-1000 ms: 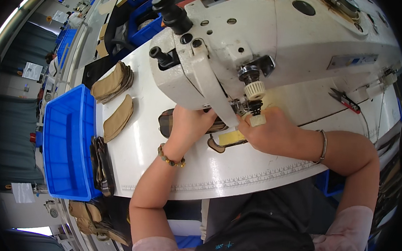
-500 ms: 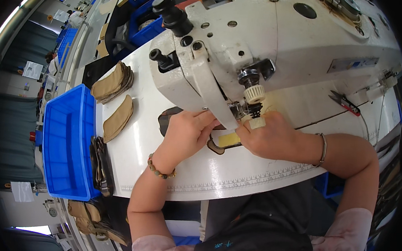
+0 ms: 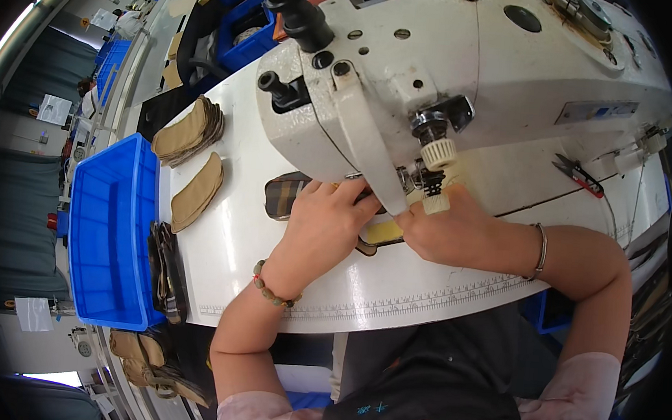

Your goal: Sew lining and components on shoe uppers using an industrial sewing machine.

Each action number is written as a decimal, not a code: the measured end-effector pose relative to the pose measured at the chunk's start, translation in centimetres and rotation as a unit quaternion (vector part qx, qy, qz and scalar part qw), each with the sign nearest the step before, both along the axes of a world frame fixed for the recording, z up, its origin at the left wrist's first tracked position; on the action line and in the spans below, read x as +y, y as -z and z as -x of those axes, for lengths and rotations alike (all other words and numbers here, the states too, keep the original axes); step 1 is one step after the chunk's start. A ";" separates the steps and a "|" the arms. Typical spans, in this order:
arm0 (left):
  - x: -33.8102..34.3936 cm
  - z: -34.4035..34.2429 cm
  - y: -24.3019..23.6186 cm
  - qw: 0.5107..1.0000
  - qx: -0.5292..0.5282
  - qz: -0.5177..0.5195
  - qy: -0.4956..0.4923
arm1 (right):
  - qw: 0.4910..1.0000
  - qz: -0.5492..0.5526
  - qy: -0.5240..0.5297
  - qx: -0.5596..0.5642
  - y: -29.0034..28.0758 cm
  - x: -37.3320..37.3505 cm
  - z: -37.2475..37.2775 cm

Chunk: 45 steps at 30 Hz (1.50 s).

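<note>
A white sewing machine (image 3: 375, 110) overhangs both hands. My left hand (image 3: 324, 229) has bent fingers pressed together on a dark plaid fabric piece (image 3: 282, 198), left of the presser area (image 3: 417, 181). My right hand (image 3: 449, 231) is curled at the presser area, right of the arm's lower end; what its fingertips grip is hidden. Beside it lies a yellow strip (image 3: 383, 231) with a dark edge, over a small tan-and-dark piece (image 3: 366, 249).
At left are stacked tan pieces (image 3: 187, 131), one loose piece (image 3: 197, 191), a blue bin (image 3: 113, 228) and dark folded pieces (image 3: 166, 268). Snips (image 3: 579, 175) lie at right on the white table (image 3: 369, 291), which has a ruler edge. Workstations (image 3: 110, 66) line the background.
My left hand has moved toward me compared with a second ago, uncovering more of the plaid piece. My right hand has shifted slightly toward me. The whole view has shifted a little.
</note>
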<state>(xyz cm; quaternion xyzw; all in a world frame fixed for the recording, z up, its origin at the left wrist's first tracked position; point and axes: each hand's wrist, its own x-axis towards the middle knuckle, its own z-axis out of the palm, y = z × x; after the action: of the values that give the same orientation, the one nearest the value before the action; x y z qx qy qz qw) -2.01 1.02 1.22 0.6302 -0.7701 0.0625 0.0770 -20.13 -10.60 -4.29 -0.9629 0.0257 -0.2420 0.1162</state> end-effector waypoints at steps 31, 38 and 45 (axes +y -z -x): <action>-0.4 -2.6 0.1 0.964 0.248 -0.077 -0.053 | 0.999 0.044 -0.024 0.006 0.1 -1.3 0.3; -0.8 -1.8 1.4 0.945 0.299 0.017 -0.128 | 0.999 0.014 -0.011 -0.042 0.2 -1.1 -0.4; -0.6 -2.0 2.0 0.947 0.303 0.029 -0.105 | 0.991 -0.020 -0.060 0.117 -1.7 -0.2 0.1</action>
<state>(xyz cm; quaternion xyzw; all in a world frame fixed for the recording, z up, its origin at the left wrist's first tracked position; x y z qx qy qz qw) 0.01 0.38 -0.74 0.6945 -0.6376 -0.1007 0.3178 -20.22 -10.79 -2.62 -0.9819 -0.0141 -0.1196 0.1465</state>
